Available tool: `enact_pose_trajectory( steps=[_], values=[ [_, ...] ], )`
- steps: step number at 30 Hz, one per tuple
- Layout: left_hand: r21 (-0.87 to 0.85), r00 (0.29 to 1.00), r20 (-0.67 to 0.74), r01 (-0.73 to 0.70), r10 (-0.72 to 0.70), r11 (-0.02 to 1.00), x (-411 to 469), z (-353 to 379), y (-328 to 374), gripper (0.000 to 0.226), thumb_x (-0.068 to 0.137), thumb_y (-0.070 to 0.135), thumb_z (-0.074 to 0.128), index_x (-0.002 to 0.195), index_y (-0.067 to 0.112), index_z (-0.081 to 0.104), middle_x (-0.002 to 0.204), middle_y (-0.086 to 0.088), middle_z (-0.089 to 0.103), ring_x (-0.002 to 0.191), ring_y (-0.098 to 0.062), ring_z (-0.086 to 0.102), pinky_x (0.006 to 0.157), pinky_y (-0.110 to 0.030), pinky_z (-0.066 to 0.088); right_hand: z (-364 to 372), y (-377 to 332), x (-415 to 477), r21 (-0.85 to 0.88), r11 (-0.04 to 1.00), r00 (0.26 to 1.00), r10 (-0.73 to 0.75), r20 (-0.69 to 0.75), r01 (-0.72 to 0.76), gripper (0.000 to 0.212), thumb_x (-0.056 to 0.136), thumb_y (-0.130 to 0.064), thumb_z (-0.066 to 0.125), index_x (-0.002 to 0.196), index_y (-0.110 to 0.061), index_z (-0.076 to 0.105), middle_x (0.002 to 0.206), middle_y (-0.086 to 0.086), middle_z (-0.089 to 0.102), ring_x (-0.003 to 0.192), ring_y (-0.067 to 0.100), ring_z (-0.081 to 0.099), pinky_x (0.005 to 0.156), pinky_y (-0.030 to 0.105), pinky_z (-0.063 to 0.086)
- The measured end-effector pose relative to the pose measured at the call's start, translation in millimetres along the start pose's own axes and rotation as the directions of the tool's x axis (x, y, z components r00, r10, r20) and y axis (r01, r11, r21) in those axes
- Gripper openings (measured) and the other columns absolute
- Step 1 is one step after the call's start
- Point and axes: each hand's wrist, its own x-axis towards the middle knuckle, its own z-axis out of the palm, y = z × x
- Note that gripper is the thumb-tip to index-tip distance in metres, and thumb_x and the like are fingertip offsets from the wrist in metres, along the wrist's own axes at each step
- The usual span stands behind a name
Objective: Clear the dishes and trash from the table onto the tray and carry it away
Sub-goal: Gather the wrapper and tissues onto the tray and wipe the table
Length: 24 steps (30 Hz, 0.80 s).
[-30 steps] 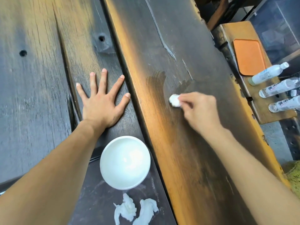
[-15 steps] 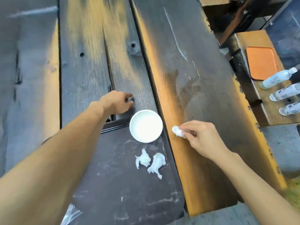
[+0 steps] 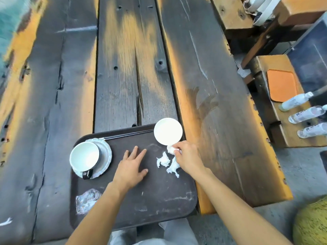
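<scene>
Tray [image 3: 159, 200] of dark brown plastic, scuffed with pale scratches, at the near edge of a weathered plank tabletop [image 3: 123, 68]. On its far right corner, a small white bowl [image 3: 168, 131], rim overhanging the tray edge. Just below the bowl, two crumpled white tissues [image 3: 165, 160] on the tray surface, partly hidden under the right hand [image 3: 188, 156]. Right fingers [image 3: 177, 149] pinching a third small white tissue wad [image 3: 170, 149], touching or just above the tray beside the bowl; cannot tell which. Left hand [image 3: 131, 167] flat on the tray middle, fingers spread, holding nothing. At far left of the tray, a white cup with dark handle [image 3: 85, 156] on a pale scalloped saucer [image 3: 106, 156]. Dark chopsticks [image 3: 127, 136] along the far rim. Near left corner, a crinkled clear wrapper [image 3: 87, 200], blurred, partly covered by the left forearm. Near tray edge cut off by grey-trousered legs. At right, beyond the tabletop, a bench with an orange pad [image 3: 282, 85] and three clear bottles [image 3: 306, 114], labels unreadable.
</scene>
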Motion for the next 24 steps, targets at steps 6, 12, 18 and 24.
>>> enact_pose_trajectory(
  steps=[6,12,18,24],
  values=[
    [0.029,0.988,0.114,0.106,-0.109,0.994,-27.8,32.2,0.6,0.096,0.085,0.052,0.066,0.154,0.050,-0.002,0.164,0.010,-0.024,0.149,-0.043,-0.014,0.115,-0.063,0.021,13.7,-1.3,-8.6,-0.105,0.994,0.998,0.044,0.047,-0.039,0.014,0.091,-0.016,0.060,0.102,-0.011,0.068,0.104,0.008,0.066,0.093,0.028,0.061,0.077,0.031,0.045],
    [0.002,0.988,0.113,0.110,-0.109,0.994,-29.2,34.5,-0.3,0.096,0.087,0.048,0.067,0.155,0.050,-0.001,0.163,0.010,-0.025,0.148,-0.043,-0.018,0.115,-0.065,0.018,20.7,3.8,-14.0,-0.132,0.991,0.996,0.045,0.073,-0.035,0.015,0.092,-0.021,0.062,0.103,-0.013,0.068,0.104,0.007,0.068,0.095,0.027,0.061,0.078,0.031,0.044],
    [-0.018,0.987,0.115,0.114,-0.111,0.993,-28.4,34.7,-1.6,0.095,0.086,0.046,0.068,0.155,0.050,0.002,0.164,0.011,-0.022,0.149,-0.042,-0.018,0.114,-0.065,0.019,20.6,9.7,-11.3,-0.118,0.993,0.996,0.024,0.089,-0.013,0.024,0.094,-0.027,0.057,0.112,-0.015,0.067,0.107,0.005,0.067,0.099,0.027,0.061,0.080,0.033,0.045],
    [-0.269,0.993,0.034,0.118,-0.113,0.956,-30.0,22.0,-6.5,0.066,0.092,0.043,0.061,0.152,0.037,0.035,0.166,0.011,0.012,0.152,-0.033,0.003,0.117,-0.056,0.024,10.0,18.6,-11.6,-0.023,1.000,1.000,-0.015,0.027,0.016,0.028,0.098,-0.029,0.052,0.119,-0.016,0.065,0.108,0.001,0.069,0.099,0.021,0.063,0.081,0.027,0.044]
  ],
)
